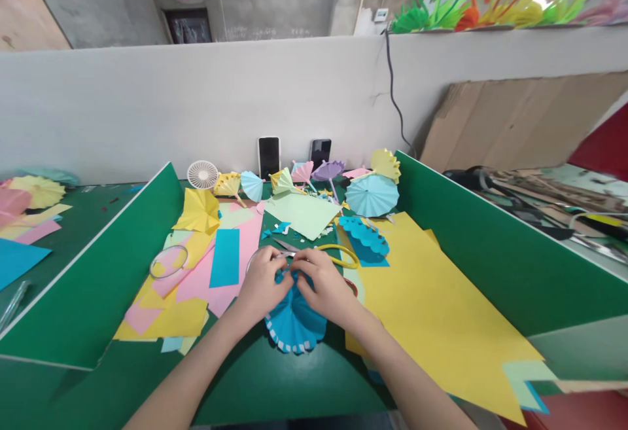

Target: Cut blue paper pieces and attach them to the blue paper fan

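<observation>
A pleated blue paper fan (294,322) with a scalloped edge and small white squares along its rim lies spread toward me on the green table. My left hand (265,279) pinches its upper left part. On the upper right part, my right hand (318,279) has its fingers closed too. Both sets of fingertips meet near the fan's gathered centre, which they partly hide. Just beyond my hands lie scissors with yellow handles (350,256), their blades reaching behind my fingers. A cut blue paper strip with a scalloped edge (363,237) rests to the right.
Yellow paper sheets (422,305) cover the right side. Pink paper (245,233), a blue rectangle (224,258) and a tape ring (168,262) lie left. Small paper umbrellas (373,194), two phones (269,156) and a fan (202,175) line the back. Green dividers (132,253) flank the space.
</observation>
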`<state>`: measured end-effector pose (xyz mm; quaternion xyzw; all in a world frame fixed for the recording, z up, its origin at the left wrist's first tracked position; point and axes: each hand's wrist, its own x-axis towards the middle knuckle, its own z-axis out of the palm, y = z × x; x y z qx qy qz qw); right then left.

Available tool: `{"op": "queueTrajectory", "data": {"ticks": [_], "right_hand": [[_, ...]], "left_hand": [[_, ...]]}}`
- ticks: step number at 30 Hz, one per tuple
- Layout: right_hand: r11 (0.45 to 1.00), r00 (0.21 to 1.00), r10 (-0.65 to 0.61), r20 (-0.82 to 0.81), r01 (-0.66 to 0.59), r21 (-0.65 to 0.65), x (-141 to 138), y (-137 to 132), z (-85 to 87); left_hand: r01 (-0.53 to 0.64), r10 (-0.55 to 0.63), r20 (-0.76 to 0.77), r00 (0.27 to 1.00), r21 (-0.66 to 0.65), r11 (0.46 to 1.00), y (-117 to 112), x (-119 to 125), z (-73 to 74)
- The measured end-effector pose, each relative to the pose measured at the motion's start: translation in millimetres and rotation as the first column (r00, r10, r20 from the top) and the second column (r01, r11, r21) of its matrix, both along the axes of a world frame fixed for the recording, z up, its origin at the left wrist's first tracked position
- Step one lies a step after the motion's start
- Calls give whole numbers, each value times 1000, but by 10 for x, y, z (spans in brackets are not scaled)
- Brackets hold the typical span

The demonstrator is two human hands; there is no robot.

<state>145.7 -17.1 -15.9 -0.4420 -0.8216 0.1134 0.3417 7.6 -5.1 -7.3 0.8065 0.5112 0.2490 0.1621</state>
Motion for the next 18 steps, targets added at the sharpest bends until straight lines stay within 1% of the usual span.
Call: {"op": "queueTrajectory", "data": {"ticks": [3,6,13,16,18], "right_hand": [[1000,1000,2,1,-3,14,-6,1,-8],[1000,1000,-3,-5,3,23,-13,3,-11],[996,998,-61,-22,62,62,14,42,-28],[990,984,-131,-124,136,31,74,83,-29],[985,958,-174,-229,164,-61,111,100,-10]], "left_hand": [[-22,22,30,999,-5,1000,0,4,20],[-18,18,64,998,-4,1000,3,8,45],[-10,13,153,988,-17,1000,-4,11,62],[-24,30,212,977,-32,999,0,-1,67],[-27,39,251,967,-53,998,9,-14,76]]}}
